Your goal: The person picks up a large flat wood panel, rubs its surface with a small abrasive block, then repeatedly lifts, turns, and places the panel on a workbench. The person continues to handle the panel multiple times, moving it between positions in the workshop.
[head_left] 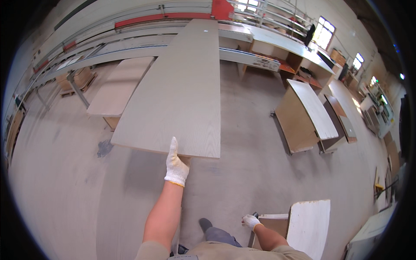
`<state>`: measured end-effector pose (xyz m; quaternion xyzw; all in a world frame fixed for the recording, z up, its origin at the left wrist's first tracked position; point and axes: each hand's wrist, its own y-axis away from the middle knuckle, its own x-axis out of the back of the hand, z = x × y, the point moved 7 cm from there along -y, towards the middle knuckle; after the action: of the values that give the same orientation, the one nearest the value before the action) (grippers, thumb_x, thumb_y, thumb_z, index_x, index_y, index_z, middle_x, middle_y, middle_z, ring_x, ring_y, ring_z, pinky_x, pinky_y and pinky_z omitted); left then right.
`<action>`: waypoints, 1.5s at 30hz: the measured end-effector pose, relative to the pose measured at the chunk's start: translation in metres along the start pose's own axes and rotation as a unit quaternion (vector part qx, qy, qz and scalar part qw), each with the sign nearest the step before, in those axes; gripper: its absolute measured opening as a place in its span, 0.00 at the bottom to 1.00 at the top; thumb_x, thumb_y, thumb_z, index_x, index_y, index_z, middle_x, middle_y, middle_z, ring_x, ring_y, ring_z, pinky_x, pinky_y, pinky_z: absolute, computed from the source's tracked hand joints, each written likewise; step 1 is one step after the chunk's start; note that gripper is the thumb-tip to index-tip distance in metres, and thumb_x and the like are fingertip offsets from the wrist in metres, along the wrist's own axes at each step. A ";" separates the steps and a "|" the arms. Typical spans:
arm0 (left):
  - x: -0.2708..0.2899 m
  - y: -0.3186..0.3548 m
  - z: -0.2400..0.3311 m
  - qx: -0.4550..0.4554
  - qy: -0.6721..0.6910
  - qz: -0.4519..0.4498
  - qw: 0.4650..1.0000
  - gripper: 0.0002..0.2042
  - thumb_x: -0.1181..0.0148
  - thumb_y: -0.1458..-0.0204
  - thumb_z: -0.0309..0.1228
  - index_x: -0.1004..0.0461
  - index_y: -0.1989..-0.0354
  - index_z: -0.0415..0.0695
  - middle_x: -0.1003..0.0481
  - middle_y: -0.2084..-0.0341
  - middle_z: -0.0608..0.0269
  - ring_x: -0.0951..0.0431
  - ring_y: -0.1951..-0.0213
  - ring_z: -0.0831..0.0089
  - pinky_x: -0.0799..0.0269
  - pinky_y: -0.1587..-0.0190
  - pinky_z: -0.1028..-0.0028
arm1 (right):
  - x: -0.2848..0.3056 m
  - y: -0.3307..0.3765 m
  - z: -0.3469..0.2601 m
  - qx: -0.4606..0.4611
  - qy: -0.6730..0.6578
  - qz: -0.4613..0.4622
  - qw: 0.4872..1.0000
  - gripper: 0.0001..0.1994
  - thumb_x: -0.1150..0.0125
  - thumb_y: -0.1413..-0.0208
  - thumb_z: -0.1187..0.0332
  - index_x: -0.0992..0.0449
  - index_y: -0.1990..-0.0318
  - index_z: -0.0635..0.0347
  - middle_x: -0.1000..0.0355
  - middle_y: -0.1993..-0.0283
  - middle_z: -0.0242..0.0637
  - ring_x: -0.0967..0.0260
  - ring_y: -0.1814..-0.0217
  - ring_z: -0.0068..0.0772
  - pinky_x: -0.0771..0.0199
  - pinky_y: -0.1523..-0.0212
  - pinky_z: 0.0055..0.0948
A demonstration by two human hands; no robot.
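Note:
My left hand (177, 167), in a white knit glove, grips the near edge of a long grey wood-grain board (177, 99). The thumb lies on the board's top face, and the other fingers are hidden beneath. From my hand the board stretches away to the machine with the red carriage, where its far end rests. Low on the right, my gloved right hand (250, 221) is closed beside a small dark part, next to a cart with a white top (308, 227). What its fingers hold I cannot make out.
A long machine with a red carriage (222, 8) and metal rail (247, 57) spans the back. Left of the board stands a low table (123, 84). Two wheeled carts stand to the right, the nearer one white-topped (312, 108). A workbench (290, 43) and shelves lie behind.

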<state>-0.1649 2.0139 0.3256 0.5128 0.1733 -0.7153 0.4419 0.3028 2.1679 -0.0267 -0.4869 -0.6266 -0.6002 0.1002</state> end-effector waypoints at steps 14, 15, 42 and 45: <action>-0.011 0.024 -0.022 0.013 -0.093 0.102 0.990 0.21 0.38 0.37 0.49 0.25 0.43 0.48 0.20 0.50 0.61 0.20 0.47 0.64 0.20 0.45 0.55 | 0.300 -0.038 -0.032 0.073 -0.878 0.126 0.455 0.42 0.65 0.31 0.32 0.44 0.26 0.62 0.40 0.26 0.50 0.37 0.29 0.55 0.34 0.36 0.67; -0.001 0.027 -0.017 0.003 -0.101 0.117 0.988 0.20 0.38 0.37 0.49 0.24 0.44 0.49 0.20 0.51 0.61 0.20 0.48 0.65 0.20 0.46 0.56 | 0.364 -0.029 -0.065 0.019 -0.879 0.176 0.443 0.43 0.65 0.32 0.31 0.43 0.26 0.61 0.35 0.29 0.51 0.36 0.29 0.53 0.37 0.32 0.61; 0.141 0.230 0.268 -0.289 -0.211 0.205 0.911 0.13 0.34 0.43 0.32 0.16 0.55 0.36 0.16 0.60 0.59 0.18 0.56 0.69 0.23 0.48 0.68 | 0.346 0.012 -0.364 0.139 -0.744 -0.032 0.653 0.31 0.40 0.37 0.46 0.33 0.34 0.55 0.30 0.35 0.41 0.31 0.34 0.48 0.30 0.35 0.52; 0.197 0.347 0.311 -0.330 -0.287 0.297 0.849 0.15 0.39 0.41 0.34 0.16 0.53 0.35 0.16 0.59 0.59 0.17 0.57 0.70 0.22 0.49 0.68 | 0.353 0.011 -0.393 0.124 -0.782 -0.085 0.604 0.36 0.43 0.38 0.42 0.37 0.30 0.55 0.32 0.32 0.41 0.34 0.30 0.49 0.31 0.32 0.52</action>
<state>-0.0815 1.5155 0.3510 0.1363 0.1038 -0.5659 0.8065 -0.0477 2.0050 0.3335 -0.6981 -0.5730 0.0877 -0.4203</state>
